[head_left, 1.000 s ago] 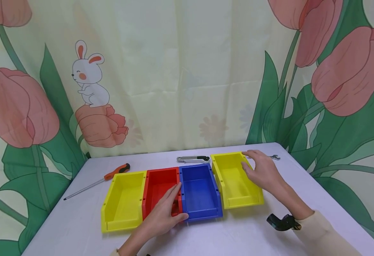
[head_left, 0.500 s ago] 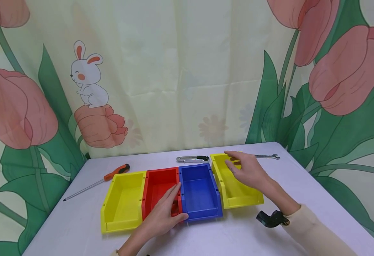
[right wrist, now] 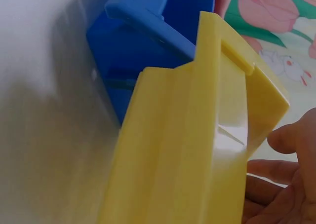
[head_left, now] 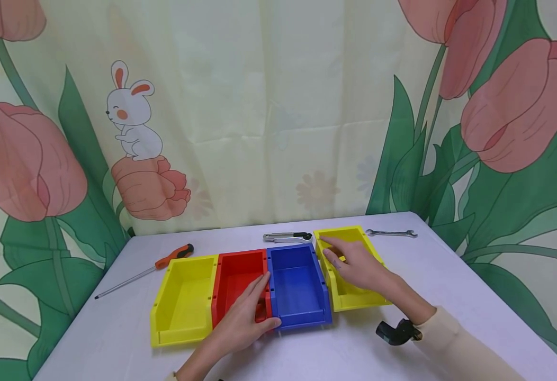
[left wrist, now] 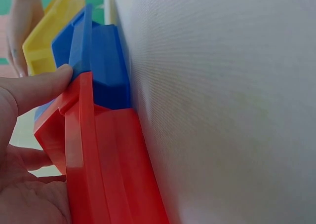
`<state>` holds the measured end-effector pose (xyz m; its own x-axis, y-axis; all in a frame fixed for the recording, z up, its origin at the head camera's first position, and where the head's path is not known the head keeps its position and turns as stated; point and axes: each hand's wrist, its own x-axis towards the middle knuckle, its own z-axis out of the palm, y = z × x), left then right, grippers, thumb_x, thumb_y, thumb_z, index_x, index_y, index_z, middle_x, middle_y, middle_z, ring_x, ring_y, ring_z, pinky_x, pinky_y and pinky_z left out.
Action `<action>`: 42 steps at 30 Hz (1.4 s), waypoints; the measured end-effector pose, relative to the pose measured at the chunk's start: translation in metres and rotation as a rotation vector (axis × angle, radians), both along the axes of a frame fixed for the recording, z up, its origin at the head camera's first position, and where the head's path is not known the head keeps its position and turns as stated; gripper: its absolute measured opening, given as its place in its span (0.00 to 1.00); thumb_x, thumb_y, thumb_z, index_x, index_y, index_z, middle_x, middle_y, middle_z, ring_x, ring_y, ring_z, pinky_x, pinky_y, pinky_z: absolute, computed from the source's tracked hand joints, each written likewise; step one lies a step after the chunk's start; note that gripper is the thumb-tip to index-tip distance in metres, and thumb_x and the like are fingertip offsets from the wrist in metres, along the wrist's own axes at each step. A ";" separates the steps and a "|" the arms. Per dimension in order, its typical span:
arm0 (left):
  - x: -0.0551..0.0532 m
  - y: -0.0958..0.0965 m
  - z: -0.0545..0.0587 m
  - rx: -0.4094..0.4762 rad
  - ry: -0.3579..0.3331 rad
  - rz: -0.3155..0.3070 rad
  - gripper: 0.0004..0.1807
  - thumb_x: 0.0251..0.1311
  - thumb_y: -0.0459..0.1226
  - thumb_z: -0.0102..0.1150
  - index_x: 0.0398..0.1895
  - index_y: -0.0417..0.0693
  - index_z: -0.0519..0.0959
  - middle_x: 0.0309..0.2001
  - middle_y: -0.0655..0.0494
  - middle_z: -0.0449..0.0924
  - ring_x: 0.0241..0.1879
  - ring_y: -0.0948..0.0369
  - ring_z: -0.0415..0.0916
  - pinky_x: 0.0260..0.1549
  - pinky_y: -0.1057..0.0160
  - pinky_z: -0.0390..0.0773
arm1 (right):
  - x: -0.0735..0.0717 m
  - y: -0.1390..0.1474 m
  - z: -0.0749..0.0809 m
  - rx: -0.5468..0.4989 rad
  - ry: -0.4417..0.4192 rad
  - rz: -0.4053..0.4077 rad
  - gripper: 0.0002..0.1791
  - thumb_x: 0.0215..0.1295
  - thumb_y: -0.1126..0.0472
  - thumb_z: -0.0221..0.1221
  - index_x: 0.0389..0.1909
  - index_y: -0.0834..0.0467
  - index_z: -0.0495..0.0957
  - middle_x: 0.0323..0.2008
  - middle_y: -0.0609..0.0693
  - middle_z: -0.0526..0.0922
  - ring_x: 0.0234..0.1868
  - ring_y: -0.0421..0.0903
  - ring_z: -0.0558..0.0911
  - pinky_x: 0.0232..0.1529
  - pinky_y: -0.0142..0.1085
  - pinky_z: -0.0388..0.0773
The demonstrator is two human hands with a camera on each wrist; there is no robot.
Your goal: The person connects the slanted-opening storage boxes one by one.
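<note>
My left hand (head_left: 242,323) lies across the red bin (head_left: 234,272) with fingers straight. Its fingertips touch the wall shared with the blue bin (head_left: 299,291), and the thumb (left wrist: 61,78) rests at the front corner where the two bins meet. My right hand (head_left: 355,262) is over the right-hand yellow bin (head_left: 355,301), index finger stretched to the bin's left wall. In the right wrist view its thumb (right wrist: 284,137) and fingers are apart, beside the bin. This yellow bin sits slightly farther back than the blue one and angled to it.
Another yellow bin (head_left: 183,301) adjoins the red one on the left. An orange-handled screwdriver (head_left: 169,257) lies at the table's left. Behind the blue bin is a grey and black utility knife (head_left: 288,236); a wrench (head_left: 393,233) lies at the back right. A printed curtain (head_left: 259,116) hangs behind.
My right hand has moved left across the yellow bin, from its right wall to its left wall, uncovering the wrench. My left hand and the bins have stayed put.
</note>
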<state>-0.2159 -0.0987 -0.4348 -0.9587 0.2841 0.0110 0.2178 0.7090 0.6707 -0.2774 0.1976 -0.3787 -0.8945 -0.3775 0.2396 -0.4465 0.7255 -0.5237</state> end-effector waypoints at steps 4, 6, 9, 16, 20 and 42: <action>0.000 0.000 0.000 0.000 0.001 -0.001 0.59 0.55 0.47 0.80 0.86 0.64 0.53 0.84 0.46 0.58 0.79 0.38 0.62 0.56 0.32 0.84 | 0.000 -0.003 -0.002 0.024 -0.013 -0.002 0.27 0.84 0.54 0.51 0.78 0.60 0.68 0.53 0.55 0.90 0.56 0.52 0.88 0.59 0.51 0.87; 0.000 0.000 0.000 0.000 0.001 -0.001 0.59 0.56 0.47 0.80 0.86 0.64 0.53 0.83 0.46 0.58 0.80 0.38 0.62 0.57 0.32 0.84 | 0.001 -0.005 -0.003 0.036 -0.018 -0.009 0.28 0.84 0.54 0.51 0.78 0.59 0.68 0.48 0.51 0.90 0.53 0.49 0.87 0.57 0.47 0.87; 0.000 0.000 0.000 0.000 -0.001 -0.001 0.59 0.56 0.47 0.80 0.86 0.64 0.53 0.84 0.47 0.58 0.80 0.38 0.62 0.57 0.31 0.84 | 0.001 -0.006 -0.004 0.043 -0.029 -0.017 0.28 0.85 0.54 0.50 0.79 0.59 0.67 0.36 0.45 0.86 0.46 0.44 0.84 0.52 0.42 0.85; 0.001 0.000 0.000 0.003 0.009 -0.003 0.58 0.56 0.47 0.80 0.86 0.64 0.53 0.84 0.46 0.58 0.79 0.38 0.62 0.57 0.31 0.84 | 0.002 -0.007 -0.006 0.041 -0.038 -0.022 0.29 0.86 0.55 0.48 0.81 0.59 0.64 0.24 0.43 0.74 0.41 0.43 0.80 0.44 0.36 0.76; 0.000 0.000 0.000 0.005 0.012 -0.005 0.58 0.56 0.47 0.80 0.86 0.63 0.53 0.83 0.46 0.58 0.79 0.38 0.62 0.57 0.32 0.84 | 0.003 -0.008 -0.007 0.032 -0.037 -0.018 0.29 0.86 0.55 0.48 0.81 0.59 0.63 0.23 0.43 0.72 0.33 0.40 0.77 0.39 0.33 0.75; -0.001 0.000 -0.001 0.002 0.002 -0.001 0.58 0.56 0.47 0.79 0.87 0.64 0.53 0.84 0.47 0.58 0.79 0.38 0.62 0.56 0.33 0.85 | 0.004 -0.012 -0.022 0.025 -0.108 -0.051 0.29 0.86 0.55 0.47 0.83 0.55 0.61 0.20 0.43 0.68 0.19 0.39 0.66 0.27 0.29 0.68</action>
<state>-0.2167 -0.0986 -0.4357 -0.9584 0.2852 0.0136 0.2200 0.7072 0.6719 -0.2736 0.1856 -0.4009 -0.9328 -0.3353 0.1320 -0.3505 0.7593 -0.5484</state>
